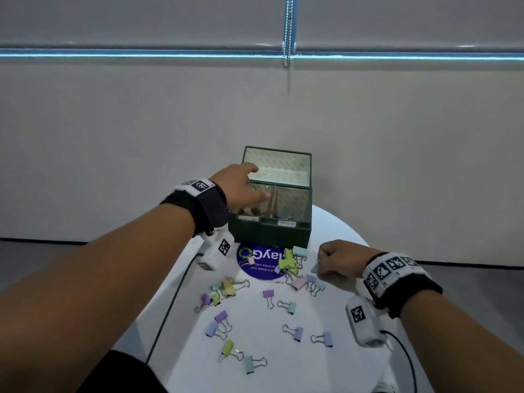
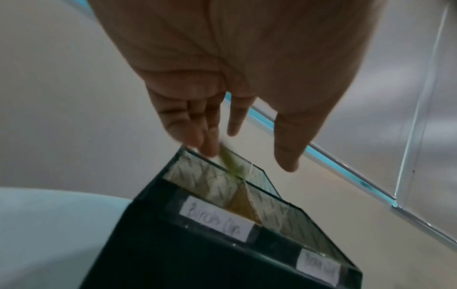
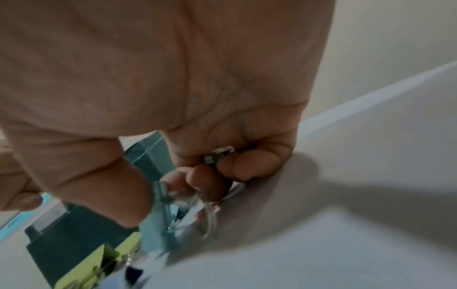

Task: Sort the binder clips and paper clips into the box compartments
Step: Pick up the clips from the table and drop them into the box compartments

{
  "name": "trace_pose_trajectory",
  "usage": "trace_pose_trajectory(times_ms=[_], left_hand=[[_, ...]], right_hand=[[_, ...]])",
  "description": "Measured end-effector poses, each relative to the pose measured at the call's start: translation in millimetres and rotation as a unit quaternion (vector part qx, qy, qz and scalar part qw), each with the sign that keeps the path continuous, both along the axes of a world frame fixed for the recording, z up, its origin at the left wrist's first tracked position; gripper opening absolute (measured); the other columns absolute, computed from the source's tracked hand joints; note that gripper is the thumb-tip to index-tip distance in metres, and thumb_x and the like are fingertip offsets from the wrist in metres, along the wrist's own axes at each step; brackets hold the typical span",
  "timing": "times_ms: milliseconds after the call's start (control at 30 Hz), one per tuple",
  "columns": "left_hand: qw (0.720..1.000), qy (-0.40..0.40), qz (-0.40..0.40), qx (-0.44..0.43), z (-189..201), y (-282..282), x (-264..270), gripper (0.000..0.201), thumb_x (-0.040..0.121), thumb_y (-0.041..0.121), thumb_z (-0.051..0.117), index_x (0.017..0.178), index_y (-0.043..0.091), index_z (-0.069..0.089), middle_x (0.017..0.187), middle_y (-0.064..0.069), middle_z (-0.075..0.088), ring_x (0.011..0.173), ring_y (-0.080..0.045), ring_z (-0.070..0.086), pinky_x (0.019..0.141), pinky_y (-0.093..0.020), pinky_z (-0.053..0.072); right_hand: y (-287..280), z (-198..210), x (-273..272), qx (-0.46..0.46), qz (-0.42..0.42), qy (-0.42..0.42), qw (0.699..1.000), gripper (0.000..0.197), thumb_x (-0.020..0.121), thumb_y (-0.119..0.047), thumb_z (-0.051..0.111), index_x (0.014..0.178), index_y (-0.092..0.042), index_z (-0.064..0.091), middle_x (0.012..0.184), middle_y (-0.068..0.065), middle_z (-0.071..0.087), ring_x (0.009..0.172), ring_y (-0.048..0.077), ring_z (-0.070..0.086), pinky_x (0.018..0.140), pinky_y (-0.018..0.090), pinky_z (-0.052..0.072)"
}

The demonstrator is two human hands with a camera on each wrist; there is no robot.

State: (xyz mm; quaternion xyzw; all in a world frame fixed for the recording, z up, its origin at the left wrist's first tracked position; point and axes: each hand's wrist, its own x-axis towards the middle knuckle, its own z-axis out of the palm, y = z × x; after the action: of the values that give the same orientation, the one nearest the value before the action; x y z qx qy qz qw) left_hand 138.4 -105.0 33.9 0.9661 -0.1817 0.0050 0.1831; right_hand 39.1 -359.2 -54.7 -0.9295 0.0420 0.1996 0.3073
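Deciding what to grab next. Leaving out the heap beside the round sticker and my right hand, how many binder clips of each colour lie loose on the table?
Purple binder clips: 3
Blue binder clips: 3
Teal or mint binder clips: 3
Green binder clips: 2
Yellow binder clip: 1
Total: 12
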Motion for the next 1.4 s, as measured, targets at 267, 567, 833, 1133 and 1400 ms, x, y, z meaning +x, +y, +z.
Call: trace_pose_trajectory(times_ms=[267, 567, 833, 1133, 1400], left_hand=[[0.983, -0.121, -0.061, 0.122, -12, 44, -39, 0.016, 0.094, 0.033, 0.05, 0.098, 0.025, 0.064, 0.097, 0.004, 0.058, 0.085, -0.02, 0.06, 0.076, -0.035, 0.052], [0.968, -0.028, -0.153, 0.196, -64, 46, -58, 0.032, 0.094, 0.035, 0.052, 0.125, 0.032, 0.061, 0.123, 0.007, 0.058, 0.111, -0.019, 0.058, 0.091, -0.038, 0.052], [0.975, -0.02, -0.148, 0.162, -74, 49, -58, 0.031, 0.093, 0.034, 0.052, 0.122, 0.034, 0.062, 0.119, 0.006, 0.06, 0.107, -0.02, 0.06, 0.089, -0.038, 0.054], [0.971, 0.009, -0.179, 0.159, -79, 46, -58, 0.022, 0.09, 0.045, 0.061, 0.111, 0.039, 0.065, 0.107, 0.013, 0.05, 0.095, -0.012, 0.057, 0.083, -0.03, 0.051], [0.983, -0.074, -0.159, 0.05, -68, 42, -63, 0.005, 0.093, 0.032, 0.056, 0.092, 0.032, 0.051, 0.088, 0.013, 0.059, 0.077, -0.011, 0.055, 0.066, -0.026, 0.047]], right_hand=[[-1, 35, -3, 0.092, -0.02, -0.193, 0.977, 0.028, 0.082, -0.002, 0.063, 0.066, -0.02, 0.049, 0.064, -0.006, 0.054, 0.061, 0.01, 0.057, 0.059, 0.028, 0.037], [97, 93, 51, 0.018, 0.048, -0.281, 0.958, 0.007, 0.086, -0.014, 0.064, 0.085, -0.011, 0.058, 0.078, -0.002, 0.058, 0.066, 0.012, 0.053, 0.059, 0.023, 0.043], [118, 89, 79, -0.089, 0.087, -0.241, 0.962, 0.027, 0.084, -0.009, 0.065, 0.108, -0.022, 0.065, 0.11, -0.007, 0.06, 0.1, 0.016, 0.059, 0.086, 0.031, 0.051], [23, 48, 3, -0.262, 0.101, -0.124, 0.952, 0.01, 0.086, -0.03, 0.065, 0.079, -0.025, 0.06, 0.08, -0.009, 0.061, 0.076, 0.013, 0.057, 0.062, 0.023, 0.04], [16, 10, -12, -0.259, 0.1, -0.11, 0.954, 0.013, 0.089, -0.024, 0.062, 0.096, -0.034, 0.068, 0.096, -0.014, 0.067, 0.089, 0.01, 0.059, 0.076, 0.023, 0.048]])
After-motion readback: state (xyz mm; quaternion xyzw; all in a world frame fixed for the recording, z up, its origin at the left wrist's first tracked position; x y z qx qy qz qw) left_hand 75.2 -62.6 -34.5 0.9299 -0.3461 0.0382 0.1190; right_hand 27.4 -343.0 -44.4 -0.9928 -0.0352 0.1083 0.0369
